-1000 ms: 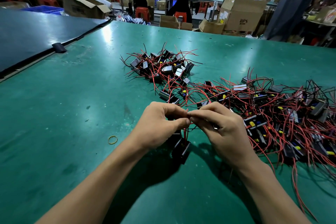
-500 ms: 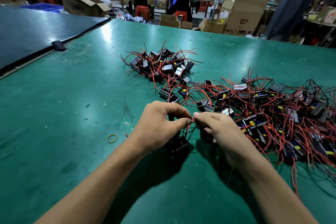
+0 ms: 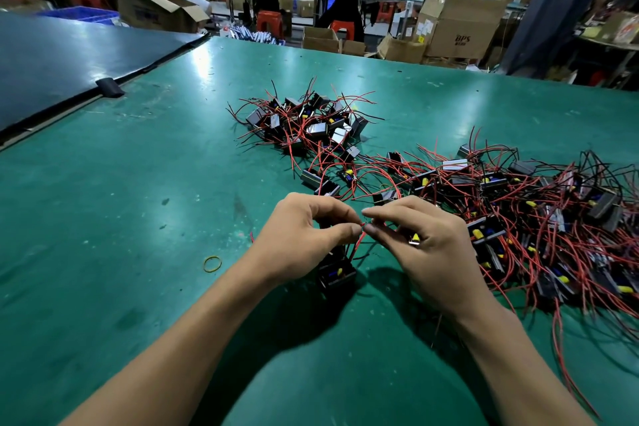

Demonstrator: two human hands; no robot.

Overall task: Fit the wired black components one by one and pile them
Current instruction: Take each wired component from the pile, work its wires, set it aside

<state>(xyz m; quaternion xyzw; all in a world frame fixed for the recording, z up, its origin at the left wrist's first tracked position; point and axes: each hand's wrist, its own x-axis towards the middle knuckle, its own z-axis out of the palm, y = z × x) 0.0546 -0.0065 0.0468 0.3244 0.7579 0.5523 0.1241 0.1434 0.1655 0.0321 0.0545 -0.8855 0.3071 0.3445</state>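
While left hand (image 3: 304, 242) and right hand (image 3: 432, 252) pinch red wire (image 3: 360, 237), black component (image 3: 337, 276) beneath, rubber band (image 3: 212, 263) nearby, wired heap (image 3: 553, 214) crowding right

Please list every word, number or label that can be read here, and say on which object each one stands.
"BPS": printed on the large cardboard box in the background.
Small print under it, the white stickers on that box, and the labels on the black components: too small or blurred to read.
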